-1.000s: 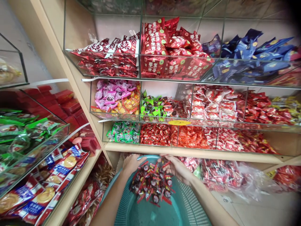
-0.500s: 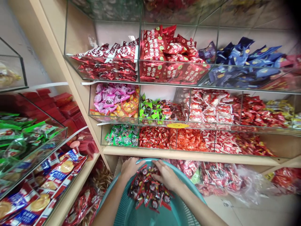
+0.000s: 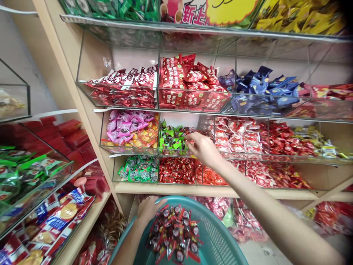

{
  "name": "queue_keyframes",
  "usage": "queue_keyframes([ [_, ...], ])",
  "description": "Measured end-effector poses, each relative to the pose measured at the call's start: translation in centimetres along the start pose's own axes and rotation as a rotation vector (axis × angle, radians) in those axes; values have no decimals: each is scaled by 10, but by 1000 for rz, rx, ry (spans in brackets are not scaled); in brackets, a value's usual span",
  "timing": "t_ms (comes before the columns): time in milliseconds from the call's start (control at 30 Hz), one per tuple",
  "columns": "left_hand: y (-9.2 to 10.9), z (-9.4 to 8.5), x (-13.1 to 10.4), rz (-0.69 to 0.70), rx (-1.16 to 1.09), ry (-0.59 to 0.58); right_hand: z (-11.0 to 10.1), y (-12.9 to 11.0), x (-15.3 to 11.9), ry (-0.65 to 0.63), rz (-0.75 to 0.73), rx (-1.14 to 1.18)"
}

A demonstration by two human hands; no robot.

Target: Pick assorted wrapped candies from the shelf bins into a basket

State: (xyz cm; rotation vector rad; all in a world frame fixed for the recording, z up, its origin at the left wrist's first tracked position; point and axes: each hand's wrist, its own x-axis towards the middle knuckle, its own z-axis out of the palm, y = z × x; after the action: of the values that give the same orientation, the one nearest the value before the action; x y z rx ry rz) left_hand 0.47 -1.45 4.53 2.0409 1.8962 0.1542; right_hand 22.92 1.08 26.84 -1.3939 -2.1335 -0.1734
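A teal plastic basket (image 3: 217, 224) stands low in front of me, with dark candies in red-tipped wrappers (image 3: 176, 233) piled inside. My left hand (image 3: 149, 209) is closed on the basket's far left rim. Up at the middle shelf row, my right hand (image 3: 200, 145) reaches to the bin of green-wrapped candies (image 3: 172, 137), at its right side. Its fingers are bent, and their tips are too indistinct to tell whether they hold anything.
Clear-fronted bins hold pink-purple candies (image 3: 125, 127), red packets (image 3: 176, 79) and blue packets (image 3: 259, 86). The wooden shelf edge (image 3: 220, 190) runs above the basket. Slanted bins with blue-and-white packs (image 3: 59, 217) stand at left.
My right hand has left the candies in the basket and moved up to the middle shelf row. My left hand stays at the rim. The view has tilted up, showing a higher shelf.
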Motion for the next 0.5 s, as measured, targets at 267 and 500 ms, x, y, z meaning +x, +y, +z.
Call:
queue_keyframes([
  [267, -5, 3, 0, 3, -36, 8, 12, 41, 44, -270, 270, -392],
  [500, -4, 0, -2, -4, -55, -8, 15, 39, 42, -306, 273, -344],
])
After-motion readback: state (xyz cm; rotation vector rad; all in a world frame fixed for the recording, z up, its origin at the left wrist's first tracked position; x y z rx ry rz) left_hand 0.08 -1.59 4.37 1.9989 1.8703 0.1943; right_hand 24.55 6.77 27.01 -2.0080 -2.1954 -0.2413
